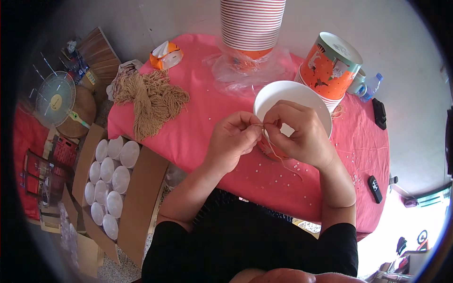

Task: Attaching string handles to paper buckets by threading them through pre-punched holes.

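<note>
forearms rise from the lower edge, bent inward so both hands meet over the pink-covered bench (198, 141). left hand (231, 141) is curled, its fingers pinched together on a thin tan string (271, 141); right hand (299, 132) arches over it, fingers clamped on the same string just beside the left fingertips. the string hangs below the fingers toward small white beads (283, 172) scattered on the cloth. just beyond the fingers sits a white bowl (283, 94), partly hidden by the right hand. farther off stand a stack of striped cups (252, 26), an orange printed cup stack (330, 68), and, left of the fingers, a yarn bundle (151, 99).
</note>
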Demonstrator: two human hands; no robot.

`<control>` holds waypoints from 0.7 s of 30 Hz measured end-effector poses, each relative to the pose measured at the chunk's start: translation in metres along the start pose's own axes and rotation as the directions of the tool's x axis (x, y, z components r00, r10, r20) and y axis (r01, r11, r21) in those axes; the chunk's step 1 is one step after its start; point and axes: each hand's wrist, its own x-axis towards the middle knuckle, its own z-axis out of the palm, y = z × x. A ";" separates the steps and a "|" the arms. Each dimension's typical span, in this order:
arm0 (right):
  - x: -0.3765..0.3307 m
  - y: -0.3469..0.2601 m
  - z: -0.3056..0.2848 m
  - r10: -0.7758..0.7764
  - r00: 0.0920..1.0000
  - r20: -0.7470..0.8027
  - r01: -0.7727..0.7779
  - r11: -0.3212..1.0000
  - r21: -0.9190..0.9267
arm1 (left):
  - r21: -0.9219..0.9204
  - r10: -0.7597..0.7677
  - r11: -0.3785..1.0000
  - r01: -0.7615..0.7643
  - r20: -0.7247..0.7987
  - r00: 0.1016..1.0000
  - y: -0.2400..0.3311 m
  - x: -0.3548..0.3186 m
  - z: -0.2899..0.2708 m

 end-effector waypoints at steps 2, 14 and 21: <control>0.000 -0.002 0.000 0.047 0.999 0.006 -0.047 0.998 0.052 | 0.024 0.020 1.000 -0.020 0.010 1.000 -0.001 0.000 0.000; 0.001 0.003 0.002 -0.123 0.992 -0.035 0.122 0.992 -0.031 | -0.184 -0.057 0.981 0.059 0.015 0.998 0.002 0.000 -0.002; 0.000 0.000 0.005 -0.046 0.995 -0.086 0.051 0.998 0.049 | -0.033 0.049 0.998 -0.051 -0.067 0.997 -0.002 -0.004 0.000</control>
